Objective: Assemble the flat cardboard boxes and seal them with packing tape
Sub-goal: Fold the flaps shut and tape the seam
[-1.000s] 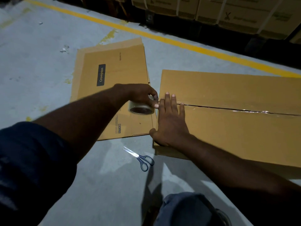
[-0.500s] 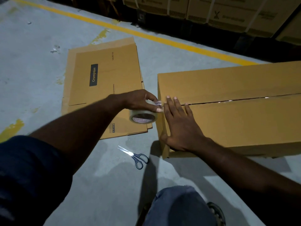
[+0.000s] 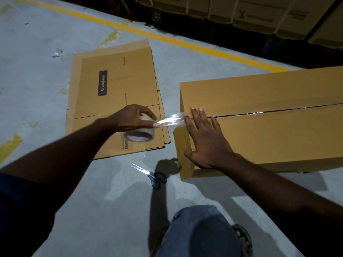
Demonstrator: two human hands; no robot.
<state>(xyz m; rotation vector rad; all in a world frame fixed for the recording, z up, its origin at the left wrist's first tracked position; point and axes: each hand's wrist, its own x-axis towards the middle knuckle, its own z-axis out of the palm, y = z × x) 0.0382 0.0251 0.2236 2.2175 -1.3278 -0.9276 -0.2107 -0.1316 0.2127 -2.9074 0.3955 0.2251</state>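
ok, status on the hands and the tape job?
Left hand grips clear packing-tape roll, strip stretched to end of brown cardboard box. Right hand flat on top, across seam. Blue-handled scissors on floor, nothing blocking.

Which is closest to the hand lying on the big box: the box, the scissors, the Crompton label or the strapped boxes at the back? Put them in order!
1. big box: the right hand lies flat on it.
2. scissors: lying just left of the box.
3. Crompton label: on the flat cardboard, farther left.
4. strapped boxes: at the back.
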